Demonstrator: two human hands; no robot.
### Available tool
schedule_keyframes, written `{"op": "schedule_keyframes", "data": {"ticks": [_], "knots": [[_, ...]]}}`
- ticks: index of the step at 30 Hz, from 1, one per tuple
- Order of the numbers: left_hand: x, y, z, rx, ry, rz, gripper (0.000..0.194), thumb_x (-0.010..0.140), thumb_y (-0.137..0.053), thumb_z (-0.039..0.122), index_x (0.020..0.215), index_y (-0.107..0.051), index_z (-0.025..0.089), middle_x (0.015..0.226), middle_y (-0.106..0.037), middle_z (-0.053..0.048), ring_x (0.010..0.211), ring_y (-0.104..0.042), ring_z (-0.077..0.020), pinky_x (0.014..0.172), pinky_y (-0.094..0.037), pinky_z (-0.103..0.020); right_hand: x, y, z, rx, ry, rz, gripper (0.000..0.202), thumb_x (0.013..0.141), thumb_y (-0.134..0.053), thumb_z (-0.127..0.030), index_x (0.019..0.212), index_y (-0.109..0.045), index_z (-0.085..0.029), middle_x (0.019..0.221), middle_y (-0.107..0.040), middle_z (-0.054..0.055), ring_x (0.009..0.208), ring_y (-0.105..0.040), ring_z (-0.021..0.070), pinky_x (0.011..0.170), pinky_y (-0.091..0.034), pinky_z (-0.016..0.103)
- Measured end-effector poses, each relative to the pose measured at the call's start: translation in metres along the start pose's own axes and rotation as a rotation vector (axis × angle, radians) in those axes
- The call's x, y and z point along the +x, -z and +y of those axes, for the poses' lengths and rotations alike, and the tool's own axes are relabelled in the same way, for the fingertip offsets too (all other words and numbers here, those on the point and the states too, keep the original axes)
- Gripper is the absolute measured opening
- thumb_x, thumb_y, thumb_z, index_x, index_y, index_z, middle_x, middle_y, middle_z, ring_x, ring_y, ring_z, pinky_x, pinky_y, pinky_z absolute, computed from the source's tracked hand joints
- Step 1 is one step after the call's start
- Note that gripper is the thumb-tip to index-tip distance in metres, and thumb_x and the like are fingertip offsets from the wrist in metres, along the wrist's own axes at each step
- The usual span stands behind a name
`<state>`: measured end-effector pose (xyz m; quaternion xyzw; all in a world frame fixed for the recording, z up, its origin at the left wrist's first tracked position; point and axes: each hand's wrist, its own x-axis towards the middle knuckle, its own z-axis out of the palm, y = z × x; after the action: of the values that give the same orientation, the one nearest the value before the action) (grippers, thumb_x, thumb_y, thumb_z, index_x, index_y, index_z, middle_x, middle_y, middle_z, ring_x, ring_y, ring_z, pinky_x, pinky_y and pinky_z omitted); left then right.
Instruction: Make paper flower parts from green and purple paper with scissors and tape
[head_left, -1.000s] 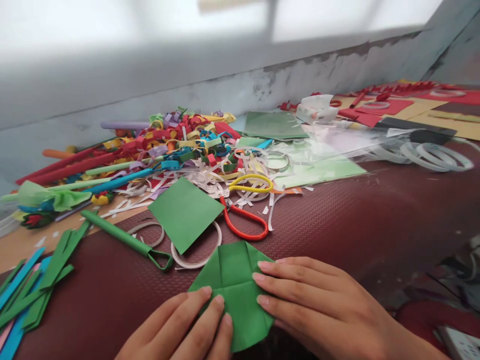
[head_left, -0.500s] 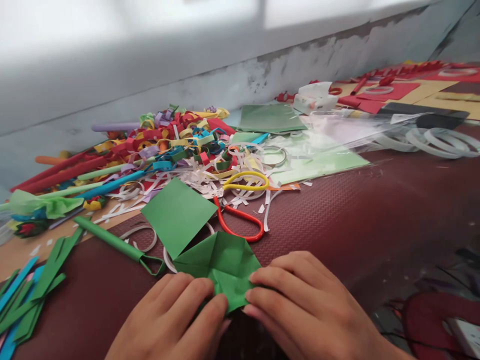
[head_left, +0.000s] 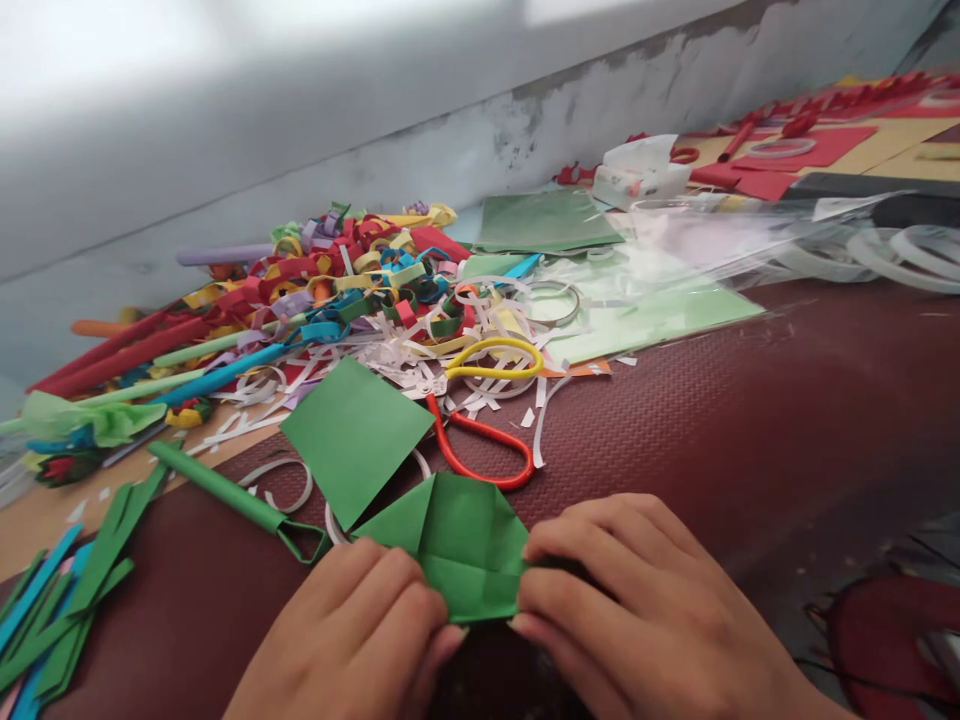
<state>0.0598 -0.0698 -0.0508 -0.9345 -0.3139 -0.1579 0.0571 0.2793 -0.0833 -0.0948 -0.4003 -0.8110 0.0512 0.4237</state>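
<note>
I've got the folded green paper (head_left: 457,545) low in the centre of the frame, lying on the dark red textured mat (head_left: 712,400), creases showing across its top face. My left hand (head_left: 360,640) presses on its lower left edge, fingers curled down onto the paper. My right hand (head_left: 645,610) closes in from the right, fingertips pinching the paper's right corner. Both hands are clamped on the same sheet, close together, nearly meeting at its bottom edge.

Just above and left of it lies a flat green square (head_left: 352,435), one corner touching the folded piece. Under that square I see a white tape ring (head_left: 285,490), partly covered. Left of it, a rolled green paper tube (head_left: 225,490) runs diagonally toward the lower centre. Above the folded paper, scissors with a red handle loop (head_left: 480,455) and a yellow loop (head_left: 495,358) lie on the mat.

Further up, left of centre, a heap of coloured paper strips (head_left: 337,290). Bottom left corner, green and blue cut strips (head_left: 67,600). Upper right, a pale green sheet (head_left: 652,315) and a darker green sheet (head_left: 544,220) by the grey wall (head_left: 300,150).
</note>
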Motion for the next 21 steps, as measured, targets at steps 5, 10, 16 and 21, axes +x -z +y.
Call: {"op": "schedule_keyframes", "data": {"ticks": [5,10,16,21], "knots": [[0.0026,-0.0035,0.0026,0.132,0.084,-0.091,0.027,0.099,-0.040,0.014,0.076,-0.048,0.025,0.066,-0.056,0.000,0.056,-0.053,-0.0202,0.052,-0.042,-0.034,0.0017,-0.0062,-0.0083,-0.172,-0.169,-0.035,0.023,0.100,-0.050,-0.023,0.081,-0.063,-0.022,0.087,-0.064,0.004,0.084,-0.053,0.0222,0.079,-0.035,0.036],[0.0059,-0.0054,0.0028,0.183,0.092,-0.121,0.027,0.101,-0.037,0.018,0.076,-0.044,0.026,0.063,-0.053,0.001,0.050,-0.054,-0.0198,0.048,-0.041,-0.034,0.0048,-0.0070,-0.0084,-0.214,-0.184,-0.062,0.020,0.095,-0.052,-0.020,0.078,-0.061,-0.023,0.084,-0.062,0.004,0.083,-0.052,0.0236,0.077,-0.033,0.038],[0.0098,-0.0046,0.0008,0.206,0.074,-0.144,0.029,0.102,-0.035,0.019,0.076,-0.043,0.026,0.060,-0.052,0.002,0.046,-0.055,-0.0193,0.044,-0.041,-0.033,0.0028,-0.0066,-0.0064,-0.228,-0.178,-0.049,0.018,0.095,-0.052,-0.021,0.080,-0.061,-0.023,0.085,-0.062,0.003,0.083,-0.053,0.0240,0.077,-0.034,0.039],[0.0035,-0.0056,-0.0005,0.232,0.087,-0.104,0.024,0.102,-0.041,0.023,0.079,-0.047,0.025,0.063,-0.055,0.002,0.050,-0.058,-0.0179,0.046,-0.044,-0.033,0.0033,-0.0072,-0.0057,-0.241,-0.173,-0.038,0.017,0.093,-0.054,-0.020,0.077,-0.060,-0.023,0.081,-0.061,0.003,0.080,-0.051,0.0237,0.074,-0.033,0.039]]}}
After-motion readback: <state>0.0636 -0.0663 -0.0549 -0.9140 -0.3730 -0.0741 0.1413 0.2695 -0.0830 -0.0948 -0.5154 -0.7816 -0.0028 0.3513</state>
